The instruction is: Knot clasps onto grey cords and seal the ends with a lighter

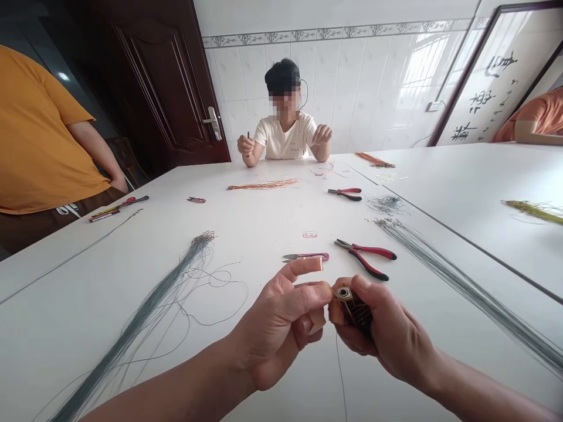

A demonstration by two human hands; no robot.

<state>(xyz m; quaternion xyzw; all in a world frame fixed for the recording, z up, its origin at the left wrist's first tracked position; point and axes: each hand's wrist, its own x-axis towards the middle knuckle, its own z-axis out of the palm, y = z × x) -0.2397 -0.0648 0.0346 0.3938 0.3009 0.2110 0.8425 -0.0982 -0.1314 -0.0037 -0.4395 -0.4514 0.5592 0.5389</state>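
My right hand point(391, 328) is wrapped round a small dark block with gold edges point(358, 310); a ringed round hole shows on its pale end. At that end, the thumb and a finger of my left hand point(290, 310) are pinched together on what looks like a fine thread, while the index finger sticks out. A thin grey cord point(339, 369) hangs down below the two hands. Just beyond them lie pink-handled thread snips point(308, 257) and red-and-black pliers point(369, 257).
Bundles of grey cord lie left point(153, 305) and right point(457, 284) on the white table point(264, 228). Farther off are a second pair of pliers point(347, 194), small snips point(196, 200) and orange cords point(264, 184). A person point(285, 135) sits opposite; another point(44, 135) stands at left.
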